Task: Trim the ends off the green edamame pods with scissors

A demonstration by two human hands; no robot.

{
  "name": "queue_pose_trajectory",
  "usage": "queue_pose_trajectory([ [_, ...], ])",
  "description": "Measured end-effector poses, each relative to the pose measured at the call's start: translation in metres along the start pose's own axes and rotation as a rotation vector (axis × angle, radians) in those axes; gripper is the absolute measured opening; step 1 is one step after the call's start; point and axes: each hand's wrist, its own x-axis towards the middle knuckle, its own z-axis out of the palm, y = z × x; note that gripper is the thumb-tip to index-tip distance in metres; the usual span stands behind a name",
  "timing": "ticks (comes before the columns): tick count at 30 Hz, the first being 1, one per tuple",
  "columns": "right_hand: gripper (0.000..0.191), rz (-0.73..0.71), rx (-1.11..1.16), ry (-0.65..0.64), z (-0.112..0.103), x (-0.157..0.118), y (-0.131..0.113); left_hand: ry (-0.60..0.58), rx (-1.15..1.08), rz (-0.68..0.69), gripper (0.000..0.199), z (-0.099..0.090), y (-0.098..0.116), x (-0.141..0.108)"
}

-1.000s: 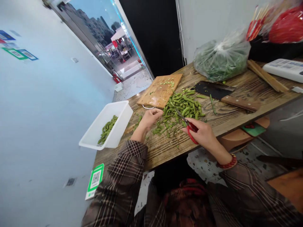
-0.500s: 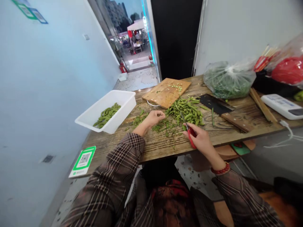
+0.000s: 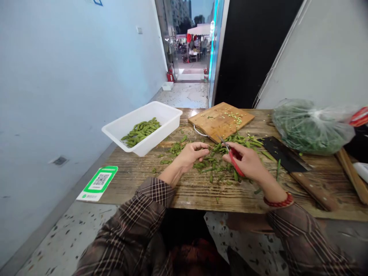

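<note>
My right hand (image 3: 247,159) is wrapped round red-handled scissors (image 3: 236,164), whose blades point up and left over the heap of green pods (image 3: 244,141). To its left, my left hand (image 3: 193,154) hovers over pod trimmings (image 3: 211,163), its fingers curled with thumb and fingertips near each other; whether a small piece sits between them cannot be made out. A white plastic bin (image 3: 169,124) at the left holds more green pods (image 3: 142,131). Behind the heap lies a wooden cutting board (image 3: 214,119) with small pale bits on it.
On the wooden table (image 3: 184,199), a cleaver (image 3: 287,157) lies right of the pods. Beyond it sit a plastic bag of greens (image 3: 307,126) and wooden sticks (image 3: 352,174). A green-edged code card (image 3: 99,182) is at the left corner. A doorway opens behind.
The view has turned, so the table sits more level. My left hand's fingers have spread a little from a tighter pinch. The scissors remain in my right hand.
</note>
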Motion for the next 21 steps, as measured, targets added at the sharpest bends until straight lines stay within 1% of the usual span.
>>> queue_pose_trajectory([
  [2, 0.043, -0.024, -0.003, 0.010, -0.002, 0.011, 0.001, 0.030, 0.008, 0.042, 0.035, -0.002, -0.001, 0.004],
  [4, 0.043, -0.088, -0.020, -0.001, 0.002, 0.017, 0.006, 0.082, 0.022, 0.076, 0.034, -0.005, -0.003, 0.006],
  [6, 0.042, -0.142, -0.034, -0.020, 0.008, 0.018, 0.013, 0.155, 0.052, 0.109, 0.034, -0.008, -0.005, 0.006],
  [8, 0.042, -0.170, -0.053, -0.067, 0.014, 0.016, 0.019, 0.216, 0.089, 0.135, 0.033, -0.010, -0.005, 0.005],
  [11, 0.043, -0.190, -0.068, -0.147, 0.019, 0.011, 0.024, 0.264, 0.166, 0.182, 0.030, -0.009, -0.004, 0.003],
  [14, 0.043, -0.187, -0.054, -0.172, 0.019, 0.010, 0.025, 0.280, 0.277, 0.244, 0.025, -0.005, -0.002, 0.003],
  [16, 0.043, -0.189, -0.046, -0.186, 0.019, 0.009, 0.024, 0.265, 0.320, 0.258, 0.025, 0.000, -0.002, 0.003],
  [21, 0.040, -0.189, -0.019, -0.179, 0.020, 0.008, 0.022, 0.225, 0.296, 0.257, 0.028, 0.008, -0.004, 0.001],
])
